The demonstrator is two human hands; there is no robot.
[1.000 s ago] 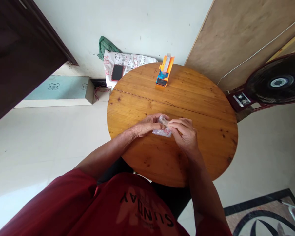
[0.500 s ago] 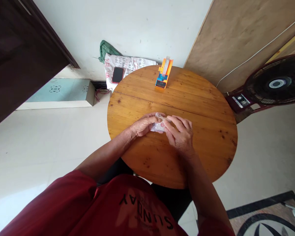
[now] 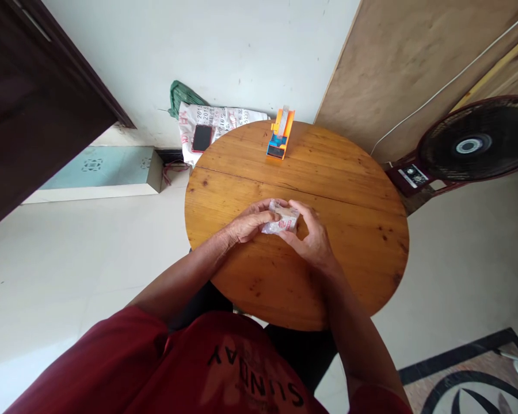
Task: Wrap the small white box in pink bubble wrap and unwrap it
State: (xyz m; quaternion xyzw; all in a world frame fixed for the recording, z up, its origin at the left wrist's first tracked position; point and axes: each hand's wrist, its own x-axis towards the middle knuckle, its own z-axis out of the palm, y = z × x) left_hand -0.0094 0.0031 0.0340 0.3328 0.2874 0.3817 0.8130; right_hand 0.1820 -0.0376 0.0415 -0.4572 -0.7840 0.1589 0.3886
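Between my hands, over the round wooden table [image 3: 267,287], is a small block-shaped packet in clear plastic wrap [image 3: 286,221] with red print on its near face. My left hand [image 3: 254,221] grips its left end, thumb on the near side and fingers behind it. At the packet's right end, my right hand [image 3: 313,234] holds it between the thumb below and the forefinger above. What lies inside the wrap is hard to make out. Farther back on the table stands an orange and blue tape dispenser [image 3: 280,135] with a roll of clear tape.
A phone [image 3: 202,138] lies on a white printed sack [image 3: 237,117] beyond the table's back left edge, by a green bag [image 3: 185,98]. A dark fan [image 3: 475,146] stands at the right. A pale blue-topped box [image 3: 99,169] rests on the floor at left.
My right hand has changed its grip, its thumb and forefinger now spread around the packet's right end. More of the red print shows. The whole view has shifted slightly.
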